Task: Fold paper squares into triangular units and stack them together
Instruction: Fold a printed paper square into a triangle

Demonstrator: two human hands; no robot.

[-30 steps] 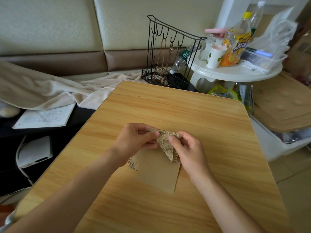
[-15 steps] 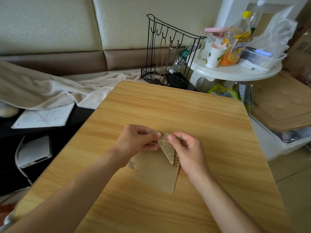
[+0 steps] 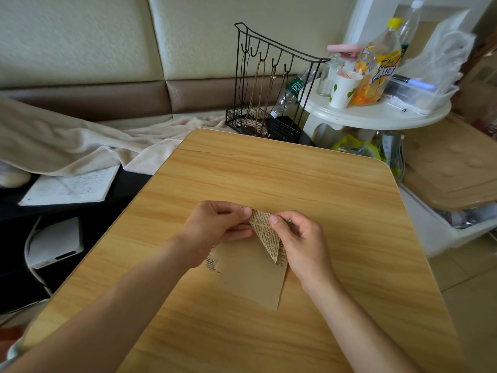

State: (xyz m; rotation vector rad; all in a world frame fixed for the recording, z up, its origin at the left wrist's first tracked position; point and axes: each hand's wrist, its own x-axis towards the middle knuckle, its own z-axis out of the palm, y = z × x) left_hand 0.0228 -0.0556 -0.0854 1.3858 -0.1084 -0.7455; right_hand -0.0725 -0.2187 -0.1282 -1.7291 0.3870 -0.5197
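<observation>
A folded triangular unit of newsprint-patterned paper is held just above the wooden table, point toward me. My left hand pinches its upper left corner with thumb and fingers. My right hand pinches its upper right edge, fingers curled. Under the hands lies a plain brown paper square, with a printed corner of another sheet poking out at its left side.
A black wire rack stands beyond the table's far edge. A round white side table at the back right carries a cup, bottles and a plastic bin. A blanket and a notebook lie to the left. A lidded bin sits on the right.
The hands stay in place. The folded triangle has narrowed slightly as the right fingers shifted along its upper edge.
</observation>
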